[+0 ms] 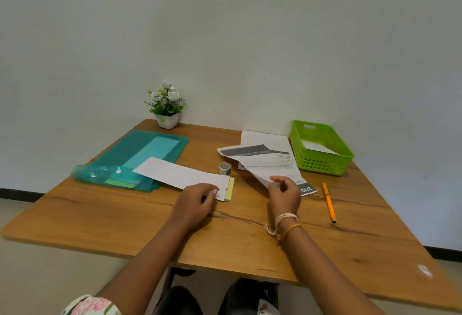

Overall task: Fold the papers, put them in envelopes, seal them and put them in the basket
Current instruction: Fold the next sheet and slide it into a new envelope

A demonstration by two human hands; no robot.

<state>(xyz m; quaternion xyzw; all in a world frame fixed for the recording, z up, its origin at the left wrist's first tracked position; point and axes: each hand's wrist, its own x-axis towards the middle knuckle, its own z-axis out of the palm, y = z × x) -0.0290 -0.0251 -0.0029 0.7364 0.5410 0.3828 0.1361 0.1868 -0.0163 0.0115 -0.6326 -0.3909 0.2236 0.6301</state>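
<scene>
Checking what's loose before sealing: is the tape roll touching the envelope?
Apart. The head view shows bare wood between the tape roll and the envelope, near its flap end.

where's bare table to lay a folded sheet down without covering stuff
Bare wood runs along the near edge of the table, in front of both hands, and at the near left below the teal folder. Crowded: between the envelope, tape roll, printed papers and green basket.

A printed paper (pixel 272 162) showed the number "2703", upside down, in white on a dark band at its near corner; its smaller print was too small to read.
</scene>
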